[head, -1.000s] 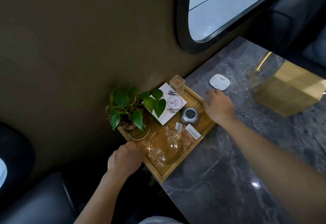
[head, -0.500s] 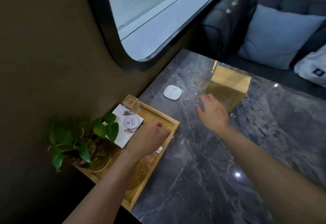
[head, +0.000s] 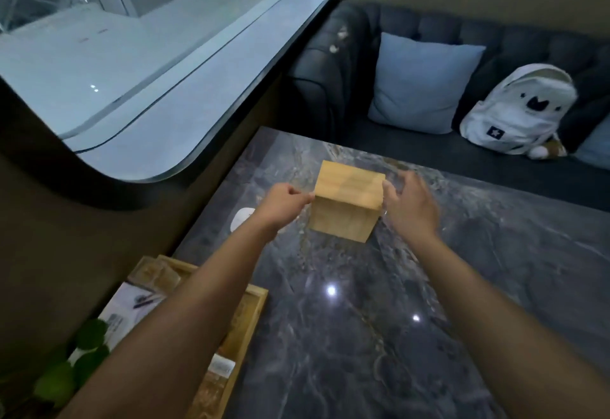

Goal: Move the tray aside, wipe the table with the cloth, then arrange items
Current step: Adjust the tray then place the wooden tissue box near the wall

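- The dark marble table [head: 363, 336] filled the lower right.
- The wooden tray [head: 254, 306] sat at its 8 o'clock edge, partly under the left forearm.
- A wooden box [head: 346, 200] stood at 12 o'clock.
- The left hand [head: 284, 202], fingers curled, touched the box's left side.
- The right hand [head: 409, 204], blurred and spread, was beside the box's right side; contact unclear.

We look down on a dark grey marble table [head: 412, 336], its polished top catching two small bright glints of light. To the left runs a dull olive wall [head: 66, 253] holding a wide window [head: 138, 65] with a thick black frame and a rounded lower corner (pale, cool daylight beyond the glass). Behind the table stands a dark tufted sofa [head: 429, 32] carrying a light blue cushion [head: 422, 85] and a white backpack [head: 518, 111].
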